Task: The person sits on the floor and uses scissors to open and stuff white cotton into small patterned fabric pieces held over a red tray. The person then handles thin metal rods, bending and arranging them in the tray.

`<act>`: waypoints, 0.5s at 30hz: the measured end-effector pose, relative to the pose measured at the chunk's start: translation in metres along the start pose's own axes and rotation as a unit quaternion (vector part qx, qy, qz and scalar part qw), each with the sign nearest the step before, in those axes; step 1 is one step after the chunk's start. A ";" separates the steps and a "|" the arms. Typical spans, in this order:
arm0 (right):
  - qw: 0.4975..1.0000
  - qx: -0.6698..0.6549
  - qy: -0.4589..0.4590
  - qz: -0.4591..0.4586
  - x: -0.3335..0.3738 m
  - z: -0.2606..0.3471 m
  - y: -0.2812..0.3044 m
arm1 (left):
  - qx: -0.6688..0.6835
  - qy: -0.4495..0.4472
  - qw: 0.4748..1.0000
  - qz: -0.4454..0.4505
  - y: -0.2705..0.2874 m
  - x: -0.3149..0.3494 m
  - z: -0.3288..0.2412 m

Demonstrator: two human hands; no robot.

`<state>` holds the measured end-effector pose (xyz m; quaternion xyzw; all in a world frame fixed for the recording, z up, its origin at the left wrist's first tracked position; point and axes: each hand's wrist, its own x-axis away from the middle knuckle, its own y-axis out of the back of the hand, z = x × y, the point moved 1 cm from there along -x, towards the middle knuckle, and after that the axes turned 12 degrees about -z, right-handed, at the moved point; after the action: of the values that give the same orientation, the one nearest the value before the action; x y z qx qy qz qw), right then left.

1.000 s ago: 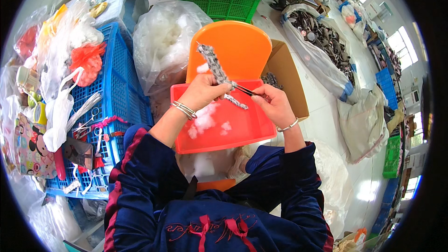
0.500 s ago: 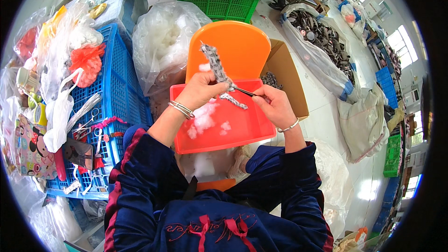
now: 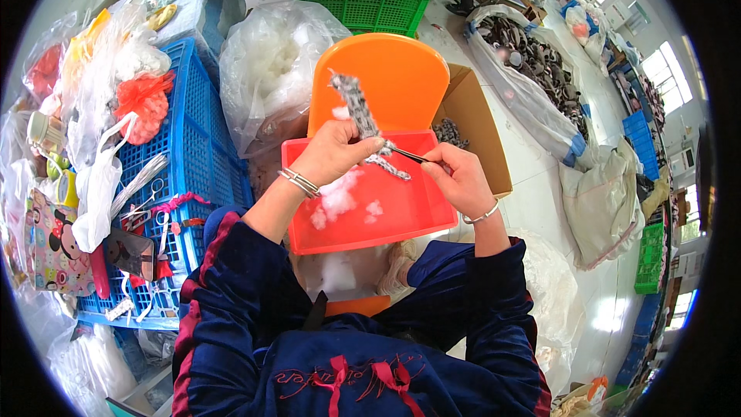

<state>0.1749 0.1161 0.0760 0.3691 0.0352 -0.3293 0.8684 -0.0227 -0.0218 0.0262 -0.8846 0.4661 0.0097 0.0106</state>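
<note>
Easing tweezers point(image 3: 409, 155) slightly rightward

Left grip point(image 3: 335, 151) pinched, right grip point(image 3: 461, 177) likewise

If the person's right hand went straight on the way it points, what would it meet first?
Probably the grey-and-black fuzzy piece, at the far end of the thin dark tool in the right hand; the left hand grips it. Depth is unclear.
</note>
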 end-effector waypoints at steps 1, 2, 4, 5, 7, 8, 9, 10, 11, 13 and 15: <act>1.000 -0.002 -0.001 0.004 0.000 0.001 0.000 | -0.006 0.015 1.000 0.004 0.000 0.000 -0.001; 1.000 -0.004 -0.001 0.007 0.000 0.001 0.001 | -0.012 0.029 0.999 0.008 0.001 0.000 -0.003; 1.000 -0.015 -0.003 0.011 0.001 0.002 0.000 | -0.010 0.045 0.999 0.009 0.001 0.000 -0.005; 1.000 -0.023 -0.005 0.011 0.001 0.002 -0.001 | -0.002 0.048 0.999 0.006 0.000 0.001 -0.005; 0.999 -0.034 -0.010 0.014 0.002 0.003 -0.001 | 0.011 0.055 0.998 0.001 -0.001 0.002 -0.006; 0.999 -0.037 -0.012 0.017 0.002 0.003 -0.001 | 0.015 0.060 0.998 0.001 -0.002 0.002 -0.006; 0.999 -0.040 -0.015 0.019 0.002 0.003 -0.001 | 0.019 0.065 0.998 0.000 -0.003 0.003 -0.007; 0.999 -0.042 -0.014 0.017 0.002 0.002 -0.001 | 0.030 0.067 0.997 0.001 -0.004 0.004 -0.008; 0.999 -0.043 -0.014 0.014 0.003 -0.001 -0.002 | 0.041 0.068 0.997 0.003 -0.005 0.005 -0.011; 0.999 -0.047 -0.019 0.005 0.004 -0.001 -0.003 | 0.040 0.059 0.997 -0.001 -0.007 0.007 -0.016; 0.998 -0.053 -0.032 -0.007 0.004 0.001 -0.005 | 0.016 0.039 0.999 -0.013 -0.009 0.008 -0.019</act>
<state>0.1754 0.1108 0.0725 0.3119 0.0272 -0.3446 0.8850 -0.0102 -0.0236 0.0448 -0.8902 0.4543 -0.0322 0.0072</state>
